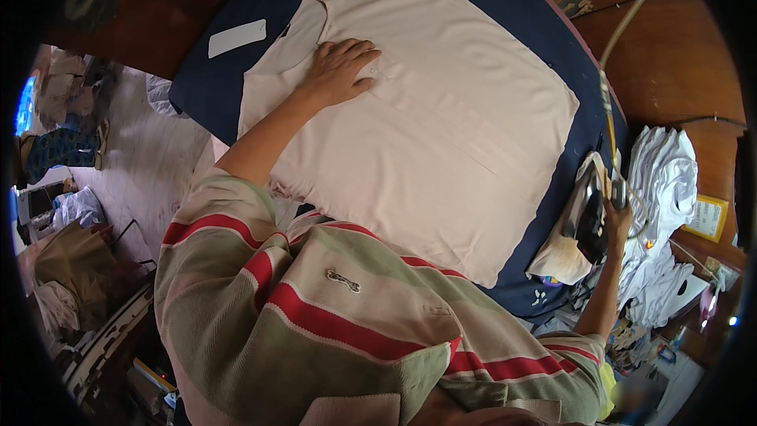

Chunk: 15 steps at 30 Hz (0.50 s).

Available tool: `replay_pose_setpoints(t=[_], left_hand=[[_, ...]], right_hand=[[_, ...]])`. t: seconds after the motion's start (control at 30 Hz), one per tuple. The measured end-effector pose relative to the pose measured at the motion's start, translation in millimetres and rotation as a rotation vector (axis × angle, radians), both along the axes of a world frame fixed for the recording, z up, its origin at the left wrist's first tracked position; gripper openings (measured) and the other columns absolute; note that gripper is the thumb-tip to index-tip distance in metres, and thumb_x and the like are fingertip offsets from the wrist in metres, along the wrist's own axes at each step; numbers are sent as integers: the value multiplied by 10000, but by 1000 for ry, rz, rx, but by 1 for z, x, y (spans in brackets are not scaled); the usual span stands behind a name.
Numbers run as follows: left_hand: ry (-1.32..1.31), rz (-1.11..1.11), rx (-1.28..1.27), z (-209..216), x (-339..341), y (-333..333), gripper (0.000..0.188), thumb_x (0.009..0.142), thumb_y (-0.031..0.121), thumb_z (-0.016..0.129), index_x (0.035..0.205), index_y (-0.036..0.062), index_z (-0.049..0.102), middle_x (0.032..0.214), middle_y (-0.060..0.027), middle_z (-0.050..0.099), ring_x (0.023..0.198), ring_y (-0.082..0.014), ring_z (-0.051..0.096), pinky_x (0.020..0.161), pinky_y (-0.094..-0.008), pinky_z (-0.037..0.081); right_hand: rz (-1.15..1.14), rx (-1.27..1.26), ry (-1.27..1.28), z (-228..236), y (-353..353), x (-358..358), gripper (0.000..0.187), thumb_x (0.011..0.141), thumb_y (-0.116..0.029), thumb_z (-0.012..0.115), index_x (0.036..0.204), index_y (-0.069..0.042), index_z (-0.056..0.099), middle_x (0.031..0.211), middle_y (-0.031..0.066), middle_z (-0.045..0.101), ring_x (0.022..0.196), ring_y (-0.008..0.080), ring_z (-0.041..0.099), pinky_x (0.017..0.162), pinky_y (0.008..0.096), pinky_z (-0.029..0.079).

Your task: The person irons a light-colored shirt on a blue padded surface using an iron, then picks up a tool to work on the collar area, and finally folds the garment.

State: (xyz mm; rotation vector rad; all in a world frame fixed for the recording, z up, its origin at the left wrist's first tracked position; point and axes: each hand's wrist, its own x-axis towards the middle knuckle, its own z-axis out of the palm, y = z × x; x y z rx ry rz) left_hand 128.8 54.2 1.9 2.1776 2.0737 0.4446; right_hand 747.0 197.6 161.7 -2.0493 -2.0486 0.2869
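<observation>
The left hand (341, 71) lies flat on a beige shirt (426, 126), fingers (364, 54) spread wide and pressed palm-down near the upper left of the garment. This placement appears to hold the cloth taut and in position. The shirt is laid out smooth across a dark blue padded counter (213, 87), with its collar end toward the far edge and its lower hem near the person's striped sleeve (315, 315).

The right hand (617, 217) is at the right edge of the counter, fingers closed around the handle of a dark iron (590, 217). The iron stands tilted on a light cloth pad (561, 256), off the shirt, so its soleplate is kept away from the fabric. A cord (623, 39) rises from the iron toward the upper right.

A heap of white garments (662, 181) lies just beside the iron. A white rectangular patch (236, 37) sits on the counter at the upper left.
</observation>
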Motion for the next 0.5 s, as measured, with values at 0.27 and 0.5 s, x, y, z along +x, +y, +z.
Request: replay_pose_setpoints(t=[0.27, 0.5], left_hand=[[-38, 259, 156, -10, -11, -21, 487, 864, 294, 528, 1326, 169, 440, 1344, 6, 462, 1284, -172, 368, 1024, -433, 237], [-65, 293, 217, -8, -16, -22, 453, 871, 243, 514, 1311, 157, 447, 1346, -1, 461, 1276, -176, 380, 1021, -439, 243]], right_hand=[[606, -132, -11, 28, -13, -257, 530, 693, -314, 734, 1082, 10, 577, 894, 217, 651, 836, 309, 655, 732, 359, 496], [1013, -171, -107, 9, -5, -414, 476, 692, -293, 711, 1063, -17, 598, 905, 205, 652, 850, 331, 639, 763, 376, 490]])
